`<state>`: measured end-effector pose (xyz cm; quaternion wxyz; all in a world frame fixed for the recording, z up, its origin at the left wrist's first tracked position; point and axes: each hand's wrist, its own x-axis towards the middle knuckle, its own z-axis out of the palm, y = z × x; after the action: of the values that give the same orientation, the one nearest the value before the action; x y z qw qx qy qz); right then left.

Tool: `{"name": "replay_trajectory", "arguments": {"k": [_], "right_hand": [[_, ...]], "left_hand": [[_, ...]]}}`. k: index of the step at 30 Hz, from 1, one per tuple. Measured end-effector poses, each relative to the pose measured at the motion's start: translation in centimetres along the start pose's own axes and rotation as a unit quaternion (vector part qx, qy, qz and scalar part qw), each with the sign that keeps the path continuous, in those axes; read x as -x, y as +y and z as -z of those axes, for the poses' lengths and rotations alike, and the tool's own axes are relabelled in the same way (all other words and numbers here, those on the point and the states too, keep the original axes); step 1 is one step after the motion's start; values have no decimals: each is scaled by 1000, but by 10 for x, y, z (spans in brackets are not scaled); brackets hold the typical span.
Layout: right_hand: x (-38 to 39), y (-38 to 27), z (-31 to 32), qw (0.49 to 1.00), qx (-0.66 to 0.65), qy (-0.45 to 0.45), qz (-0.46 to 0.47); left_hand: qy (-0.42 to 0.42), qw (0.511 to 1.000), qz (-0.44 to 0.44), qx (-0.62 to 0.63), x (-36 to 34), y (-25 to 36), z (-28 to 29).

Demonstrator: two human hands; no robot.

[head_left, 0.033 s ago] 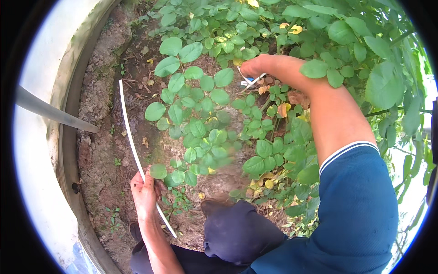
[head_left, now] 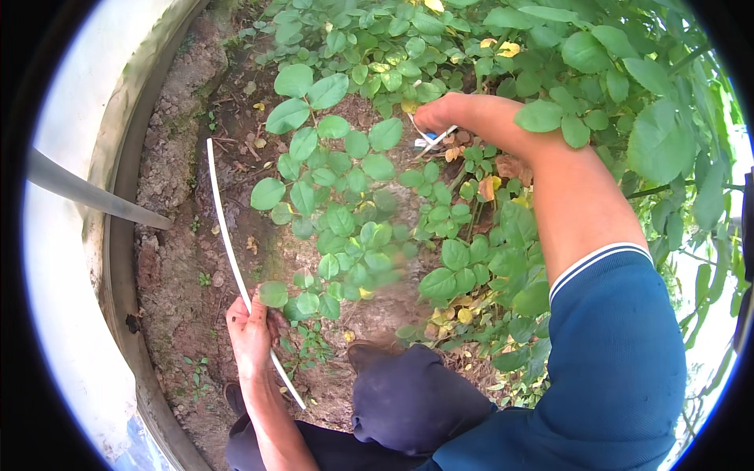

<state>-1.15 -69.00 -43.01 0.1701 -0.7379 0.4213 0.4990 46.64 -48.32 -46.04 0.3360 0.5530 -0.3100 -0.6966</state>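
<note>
My left hand (head_left: 250, 334) grips a long, slightly curved white plastic strip (head_left: 225, 231) near its lower part, at the lower left beside leafy rose-like stems (head_left: 339, 220). Up among the foliage, my right hand (head_left: 436, 115) is closed, its fingertips mostly hidden, at several short white strips (head_left: 444, 135) and a small blue piece (head_left: 431, 136). I cannot make out which of these it holds. Yellow and brown leaves lie around that spot.
A grey pole (head_left: 102, 196) slants in from the left, by a curved edging (head_left: 126, 259) and white sheeting (head_left: 67, 282). Bare soil (head_left: 169, 330) runs along it. Dense foliage (head_left: 620, 78) hangs at upper right over my arm. My dark-clothed knee (head_left: 412, 396) is at bottom centre.
</note>
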Motion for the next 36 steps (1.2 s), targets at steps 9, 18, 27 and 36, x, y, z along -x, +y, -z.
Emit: {"name": "replay_trajectory", "arguments": {"k": [9,18,27,36], "right_hand": [[17,-15,9,995,45,-34,-88],[-5,-5,-12,991,64,8,-117],[-13,-2,-13,990,70,-10,-121],[-19,1,-20,988,59,6,-140]], "left_hand": [[-5,999,12,-29,9,-3,3],[-12,999,2,-34,15,-6,4],[-4,999,4,-47,19,-8,5],[6,996,25,-81,25,-4,5]]}}
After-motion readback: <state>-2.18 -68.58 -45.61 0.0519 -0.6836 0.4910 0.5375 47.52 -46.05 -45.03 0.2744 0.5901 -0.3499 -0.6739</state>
